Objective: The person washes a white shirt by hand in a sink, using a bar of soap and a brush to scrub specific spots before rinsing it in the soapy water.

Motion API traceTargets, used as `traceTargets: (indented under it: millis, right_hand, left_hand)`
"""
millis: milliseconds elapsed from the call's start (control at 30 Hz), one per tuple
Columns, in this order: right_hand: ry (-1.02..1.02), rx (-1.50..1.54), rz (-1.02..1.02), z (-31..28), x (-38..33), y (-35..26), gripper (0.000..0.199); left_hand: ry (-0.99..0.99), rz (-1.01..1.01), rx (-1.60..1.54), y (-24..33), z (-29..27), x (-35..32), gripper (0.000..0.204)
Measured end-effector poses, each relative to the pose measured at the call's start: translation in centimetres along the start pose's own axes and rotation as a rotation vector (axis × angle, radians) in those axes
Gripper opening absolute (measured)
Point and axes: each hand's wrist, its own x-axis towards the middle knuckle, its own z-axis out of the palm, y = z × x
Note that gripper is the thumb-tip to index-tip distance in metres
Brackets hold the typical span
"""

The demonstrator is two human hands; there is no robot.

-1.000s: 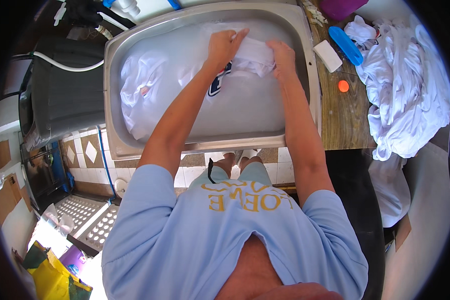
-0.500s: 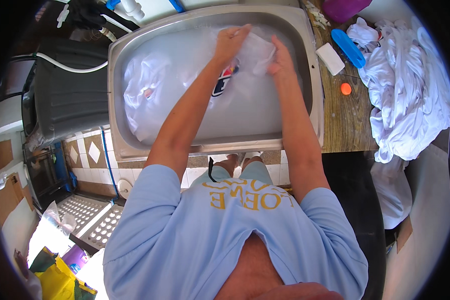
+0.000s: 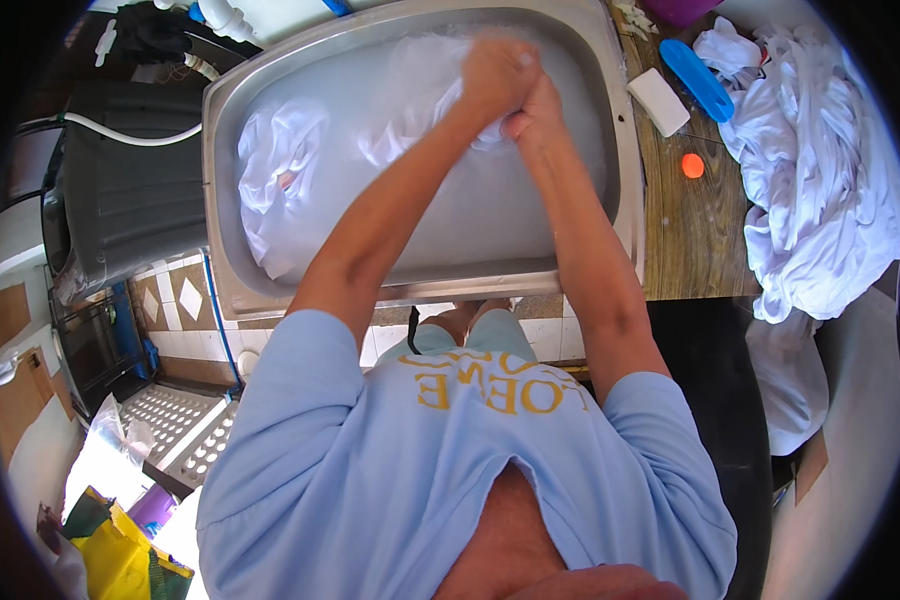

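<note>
Both my hands are pressed together over cloudy water in a metal sink [image 3: 213,200], toward its far right. My left hand [image 3: 497,75], smeared by motion, is closed against the other hand. My right hand [image 3: 538,112] is curled with the thumb side toward me. Between them they grip a wet white garment [image 3: 410,130], whose loose part trails down and left into the water. The cloth inside my fingers is mostly hidden. Another white garment [image 3: 282,145] floats crumpled along the sink's left side, apart from my hands.
Right of the sink, a wooden counter [image 3: 685,245] bears a white bar [image 3: 660,102], a blue long-handled brush or holder [image 3: 697,80], an orange cap [image 3: 692,165] and a heap of white cloth [image 3: 810,180]. A white hose [image 3: 130,133] crosses a dark cover at left.
My hands have come together from being apart, bunching the garment between them. Its dark, coloured printed patch no longer shows. The view has shifted slightly.
</note>
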Motion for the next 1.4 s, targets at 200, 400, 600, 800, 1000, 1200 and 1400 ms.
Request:
traceTargets:
  millis: [200, 400, 600, 800, 1000, 1200, 1400]
  right_hand:
    - [-0.001, -0.009, 0.021, -0.8, 0.8, -0.3, 0.042]
    - [-0.762, 0.227, 0.136, -8.1, 5.7, 0.1, 0.036]
    - [0.138, -0.015, 0.124, 0.1, -0.4, -1.0, 0.039]
    - [0.132, -1.181, -0.36, -3.2, 2.2, -3.5, 0.032]
    - [0.092, -1.515, -0.487, -4.4, 3.7, -0.8, 0.03]
    - [-0.1, -0.167, 0.019, -2.6, 2.9, -0.5, 0.035]
    - [-0.868, 0.215, 0.192, -8.0, 7.8, 0.5, 0.041]
  left_hand:
    - [-0.194, 0.12, -0.092, -1.3, 0.2, 0.6, 0.022]
    - [-0.184, 0.08, -0.251, 1.1, -1.4, 1.1, 0.018]
    - [-0.19, 0.049, 0.096, -3.2, -3.9, 2.5, 0.038]
    - [-0.324, 0.1, 0.136, -5.1, -4.9, -1.3, 0.045]
    - [-0.14, 0.245, -0.019, -9.7, -2.3, -2.5, 0.032]
    - [-0.15, -0.201, -0.579, -1.7, -4.0, -1.1, 0.023]
    - [-0.243, 0.335, -0.026, 4.6, -2.1, -4.0, 0.021]
